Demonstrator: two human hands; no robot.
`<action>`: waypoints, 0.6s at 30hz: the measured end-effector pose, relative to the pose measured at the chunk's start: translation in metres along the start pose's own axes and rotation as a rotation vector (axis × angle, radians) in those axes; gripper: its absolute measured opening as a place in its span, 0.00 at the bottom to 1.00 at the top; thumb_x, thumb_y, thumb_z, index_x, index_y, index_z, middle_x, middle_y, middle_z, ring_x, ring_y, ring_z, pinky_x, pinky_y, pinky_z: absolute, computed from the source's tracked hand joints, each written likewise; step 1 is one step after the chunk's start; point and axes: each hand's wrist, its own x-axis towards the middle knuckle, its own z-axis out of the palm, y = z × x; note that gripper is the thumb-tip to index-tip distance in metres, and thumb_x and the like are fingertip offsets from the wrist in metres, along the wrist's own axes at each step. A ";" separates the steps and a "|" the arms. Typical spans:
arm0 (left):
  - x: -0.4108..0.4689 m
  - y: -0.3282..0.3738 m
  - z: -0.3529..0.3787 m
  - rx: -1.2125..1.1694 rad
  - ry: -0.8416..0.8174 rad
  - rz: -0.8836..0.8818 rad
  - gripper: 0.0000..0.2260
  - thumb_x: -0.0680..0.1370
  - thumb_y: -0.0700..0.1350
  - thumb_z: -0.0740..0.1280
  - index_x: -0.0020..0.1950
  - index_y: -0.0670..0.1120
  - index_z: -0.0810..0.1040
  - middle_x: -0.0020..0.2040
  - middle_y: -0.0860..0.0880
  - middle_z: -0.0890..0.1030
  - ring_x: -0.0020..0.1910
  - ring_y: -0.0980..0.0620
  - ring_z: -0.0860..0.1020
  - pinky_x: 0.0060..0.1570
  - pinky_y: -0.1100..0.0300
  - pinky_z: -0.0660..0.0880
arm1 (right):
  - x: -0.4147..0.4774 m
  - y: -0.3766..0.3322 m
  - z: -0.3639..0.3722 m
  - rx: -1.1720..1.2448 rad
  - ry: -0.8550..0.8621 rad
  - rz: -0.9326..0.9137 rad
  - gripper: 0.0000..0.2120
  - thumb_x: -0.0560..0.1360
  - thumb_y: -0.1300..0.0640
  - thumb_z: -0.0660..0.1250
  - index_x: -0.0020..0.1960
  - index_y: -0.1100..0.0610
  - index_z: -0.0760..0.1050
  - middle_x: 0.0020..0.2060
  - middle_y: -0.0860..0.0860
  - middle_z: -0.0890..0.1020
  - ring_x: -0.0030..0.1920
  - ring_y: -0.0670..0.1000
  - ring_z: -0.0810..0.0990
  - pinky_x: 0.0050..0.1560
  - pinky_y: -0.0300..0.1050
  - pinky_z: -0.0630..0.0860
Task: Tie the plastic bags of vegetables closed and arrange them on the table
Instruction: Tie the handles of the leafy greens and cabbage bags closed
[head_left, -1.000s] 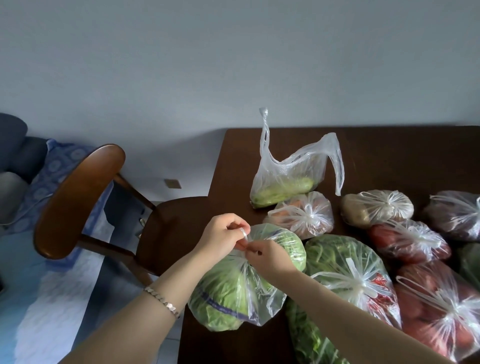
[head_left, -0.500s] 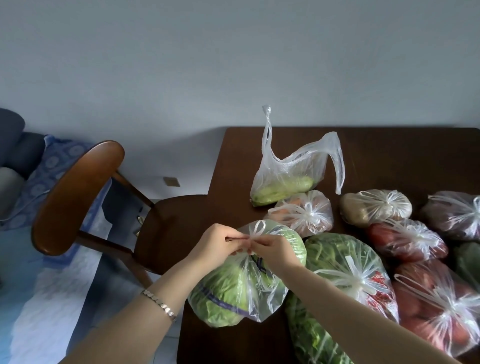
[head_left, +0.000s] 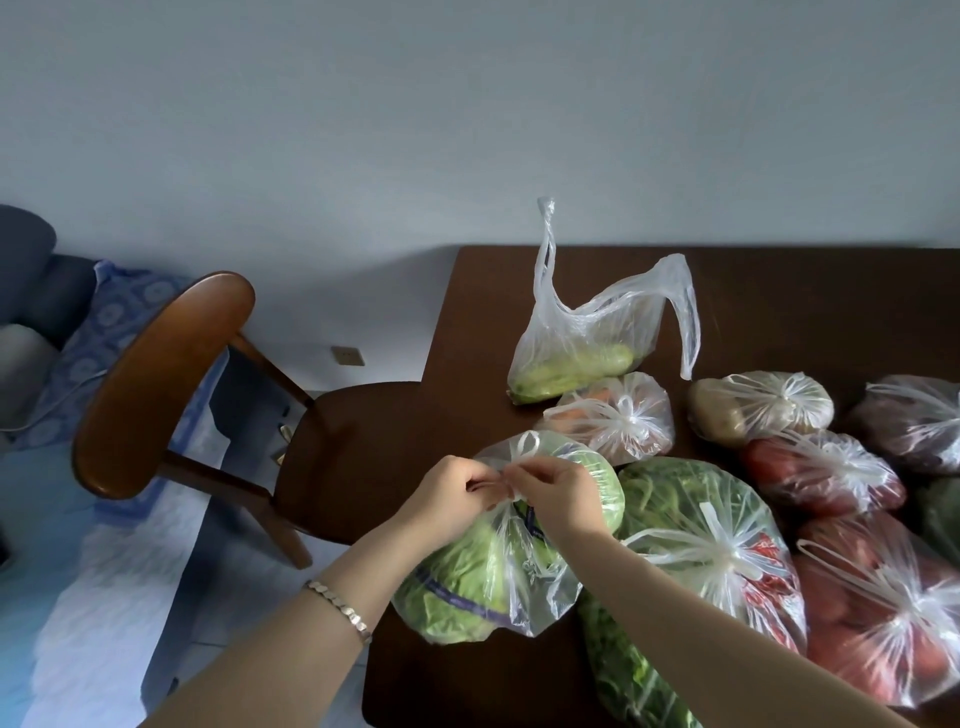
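Observation:
A clear plastic bag holding a green cabbage lies at the near left edge of the dark wooden table. My left hand and my right hand meet over its top, each pinching one of the bag's handles, with a small loop of handle sticking up between them. Behind it stands an untied bag of green vegetables, its handles loose and upright. Several tied bags lie to the right: carrots, potatoes, leafy greens and red vegetables.
A wooden chair stands left of the table, its seat tucked close to the table edge. A grey-blue wall runs behind. A blue patterned cloth and a grey sofa lie at the far left. More tied bags reach the right frame edge.
My hands have drawn the cabbage bag's handles together and lowered slightly; a small loop of handle now stands above the knot. The other bags have not moved.

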 end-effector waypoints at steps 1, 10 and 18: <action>0.000 -0.001 0.001 -0.014 0.011 -0.007 0.07 0.74 0.47 0.70 0.35 0.52 0.81 0.29 0.55 0.76 0.28 0.60 0.70 0.32 0.66 0.66 | 0.002 0.000 0.000 0.005 0.008 0.016 0.06 0.71 0.56 0.70 0.36 0.48 0.78 0.29 0.49 0.79 0.26 0.47 0.70 0.29 0.40 0.66; 0.002 -0.001 0.014 -0.269 0.173 -0.218 0.04 0.73 0.43 0.71 0.45 0.45 0.83 0.32 0.54 0.79 0.34 0.58 0.75 0.35 0.64 0.69 | -0.004 0.006 -0.001 -0.151 -0.036 -0.116 0.11 0.71 0.57 0.70 0.53 0.52 0.76 0.35 0.46 0.81 0.31 0.42 0.76 0.32 0.34 0.73; -0.005 -0.001 0.015 -0.141 0.218 -0.120 0.05 0.72 0.43 0.71 0.45 0.44 0.84 0.40 0.49 0.82 0.45 0.50 0.80 0.52 0.54 0.75 | -0.010 -0.004 0.000 -0.643 -0.076 -0.348 0.13 0.75 0.60 0.61 0.57 0.60 0.76 0.51 0.57 0.78 0.50 0.58 0.77 0.47 0.47 0.72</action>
